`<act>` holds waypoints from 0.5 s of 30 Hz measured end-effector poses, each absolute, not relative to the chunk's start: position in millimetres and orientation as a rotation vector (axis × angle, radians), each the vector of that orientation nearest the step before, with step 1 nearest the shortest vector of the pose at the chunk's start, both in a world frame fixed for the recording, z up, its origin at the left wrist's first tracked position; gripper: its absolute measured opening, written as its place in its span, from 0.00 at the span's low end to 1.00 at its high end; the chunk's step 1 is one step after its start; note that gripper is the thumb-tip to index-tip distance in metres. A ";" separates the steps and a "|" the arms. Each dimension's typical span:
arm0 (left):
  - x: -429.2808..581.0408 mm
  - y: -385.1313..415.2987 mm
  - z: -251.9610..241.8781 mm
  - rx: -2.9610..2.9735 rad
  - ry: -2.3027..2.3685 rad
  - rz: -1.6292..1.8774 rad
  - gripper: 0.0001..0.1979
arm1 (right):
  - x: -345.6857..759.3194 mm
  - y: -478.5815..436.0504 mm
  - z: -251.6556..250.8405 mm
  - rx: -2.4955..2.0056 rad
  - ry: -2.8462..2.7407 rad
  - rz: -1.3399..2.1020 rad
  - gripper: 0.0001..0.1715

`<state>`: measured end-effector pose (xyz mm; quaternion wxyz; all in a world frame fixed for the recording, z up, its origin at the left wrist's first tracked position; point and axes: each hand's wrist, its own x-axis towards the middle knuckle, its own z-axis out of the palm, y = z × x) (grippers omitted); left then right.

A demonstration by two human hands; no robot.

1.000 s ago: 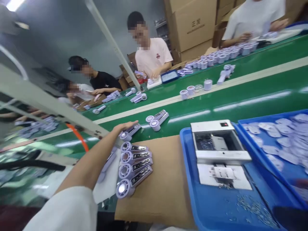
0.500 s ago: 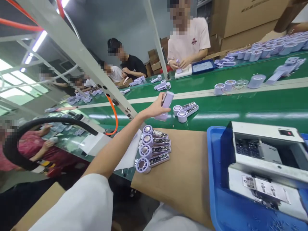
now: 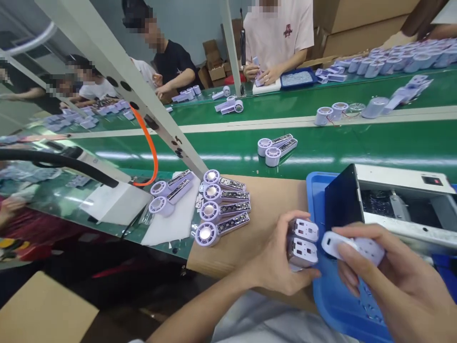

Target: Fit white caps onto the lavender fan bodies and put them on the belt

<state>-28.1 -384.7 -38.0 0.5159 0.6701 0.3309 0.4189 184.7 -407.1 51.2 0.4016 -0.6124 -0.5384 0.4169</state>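
Note:
My left hand (image 3: 282, 259) is wrapped round two lilac plastic fan parts (image 3: 303, 243) held side by side. Their pale ends, with small slots and holes, face to the right. Close by, over the blue tray, my right hand (image 3: 389, 271) pinches small lilac plastic pieces (image 3: 352, 245), one with a rounded, slotted end. Fingers partly cover them, so their number is unclear. Left of my hands, several lilac handheld fans (image 3: 207, 233) lie in a row on brown cardboard (image 3: 264, 200), circuit boards showing in their handles.
A white-and-black machine (image 3: 396, 183) stands in the blue tray (image 3: 314, 183). Two fans (image 3: 273, 156) lie on the green belt (image 3: 221, 143); two more (image 3: 160, 205) rest on white foam (image 3: 171, 228). A slanted metal post (image 3: 143, 95) rises at left. People work across the belt.
My left hand has come back from above the belt to the tray's near-left side, still holding lilac parts. My right hand has entered view with small pieces. The fans on the foam are now uncovered.

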 end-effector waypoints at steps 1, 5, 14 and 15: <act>-25.9 -384.8 -43.1 1.618 0.809 1.034 0.55 | 175.1 -399.4 58.2 -1.549 -1.337 1.071 0.44; -18.0 -386.9 -58.3 1.786 0.741 1.194 0.63 | 148.8 -396.9 63.0 -1.555 -1.197 1.212 0.42; -12.9 -375.7 -61.6 1.925 0.594 1.391 0.55 | 135.1 -397.1 62.2 -1.503 -1.247 1.131 0.42; -11.8 -374.6 -61.4 1.944 0.599 1.415 0.52 | 132.5 -394.3 62.7 -1.496 -1.253 1.122 0.42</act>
